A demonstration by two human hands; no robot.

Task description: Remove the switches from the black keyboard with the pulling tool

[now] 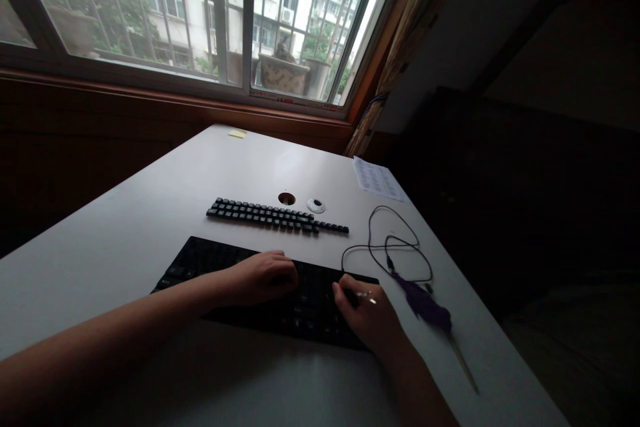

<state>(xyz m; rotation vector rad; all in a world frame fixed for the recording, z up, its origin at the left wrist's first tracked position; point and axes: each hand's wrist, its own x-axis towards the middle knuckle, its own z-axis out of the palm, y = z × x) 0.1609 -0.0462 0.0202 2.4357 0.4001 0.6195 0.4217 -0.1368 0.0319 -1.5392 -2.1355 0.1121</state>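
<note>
Spanning left to right beneath both hands, the keyboard (313, 311) slants slightly nearer at its right end — there the right hand (367, 307) is closed on something slim and shiny (371, 298), while the left hand (273, 275) curls over the middle, its grip hidden. Past the keyboard's far edge, a bare strip of counter (165, 197) separates it from the loose keys (265, 214); a cable (380, 246) and a purple brush-like thing (425, 303) crowd its right, leaving open room left and in front.
</note>
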